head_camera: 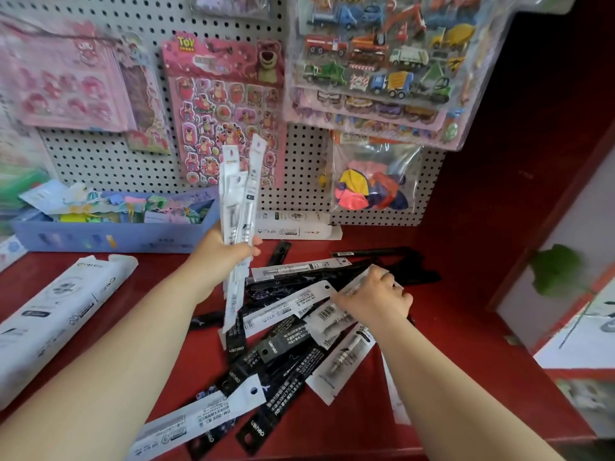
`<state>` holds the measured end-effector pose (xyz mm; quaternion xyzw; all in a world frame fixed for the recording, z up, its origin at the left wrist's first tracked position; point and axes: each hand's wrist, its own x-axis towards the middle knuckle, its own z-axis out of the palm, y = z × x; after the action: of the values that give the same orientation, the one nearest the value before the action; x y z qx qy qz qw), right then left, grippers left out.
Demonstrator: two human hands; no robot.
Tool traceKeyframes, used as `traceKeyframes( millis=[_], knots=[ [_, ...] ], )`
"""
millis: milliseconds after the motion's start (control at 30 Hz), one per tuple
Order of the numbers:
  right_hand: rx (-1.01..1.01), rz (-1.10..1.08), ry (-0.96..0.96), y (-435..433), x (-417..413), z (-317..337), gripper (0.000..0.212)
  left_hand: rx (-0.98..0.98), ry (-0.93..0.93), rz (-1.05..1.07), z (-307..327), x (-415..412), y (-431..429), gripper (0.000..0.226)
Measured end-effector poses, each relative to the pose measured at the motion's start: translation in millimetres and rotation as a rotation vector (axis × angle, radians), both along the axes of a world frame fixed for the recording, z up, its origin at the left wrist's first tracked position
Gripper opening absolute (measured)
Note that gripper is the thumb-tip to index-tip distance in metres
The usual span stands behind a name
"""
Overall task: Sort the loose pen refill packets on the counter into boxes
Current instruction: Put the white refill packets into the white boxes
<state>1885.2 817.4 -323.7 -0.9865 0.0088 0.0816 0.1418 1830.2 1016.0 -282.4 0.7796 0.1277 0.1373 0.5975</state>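
A heap of loose refill packets (283,344), some white and some black, lies across the middle of the red counter (466,377). My left hand (219,252) is raised above the heap and grips an upright bundle of white packets (238,201). My right hand (376,297) rests on the heap's right side, fingers curled on a white packet (332,316). A long white box (53,314) lies at the left of the counter. Another white box (298,224) lies at the back against the pegboard.
A blue tray (109,234) full of colourful items stands at the back left. Sticker sheets (229,104) and a bag of balloons (372,184) hang on the pegboard above. The red cabinet wall (515,144) closes the right side.
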Motion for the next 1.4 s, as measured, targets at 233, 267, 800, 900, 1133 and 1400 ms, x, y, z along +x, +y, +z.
traceKeyframes(
  millis=[233,267,800,900,1133,1400],
  knots=[
    [0.482,0.065,-0.080,-12.0,-5.8,-9.5,0.063,0.007,-0.002,-0.015,-15.5,-10.9,1.5,0.024],
    [0.472,0.031,-0.086,-13.9,-6.1,-9.4,0.063,0.035,0.022,-0.025,-18.6,-11.9,-0.4,0.023],
    [0.511,-0.149,-0.048,-10.6,11.6,-15.9,0.061,-0.096,0.107,0.072,-40.9,-9.6,2.1,0.013],
    [0.802,-0.146,-0.096,-11.3,16.0,-13.1,0.039,-0.054,0.042,0.041,-37.9,-6.8,-2.8,0.015],
    [1.336,0.069,0.191,-16.0,17.8,21.7,0.022,-0.108,-0.024,-0.085,-27.7,5.8,-22.3,0.022],
    [1.155,0.040,-0.034,-11.0,28.0,35.4,0.026,0.036,-0.003,-0.081,-21.6,21.0,-31.9,0.027]
  ],
)
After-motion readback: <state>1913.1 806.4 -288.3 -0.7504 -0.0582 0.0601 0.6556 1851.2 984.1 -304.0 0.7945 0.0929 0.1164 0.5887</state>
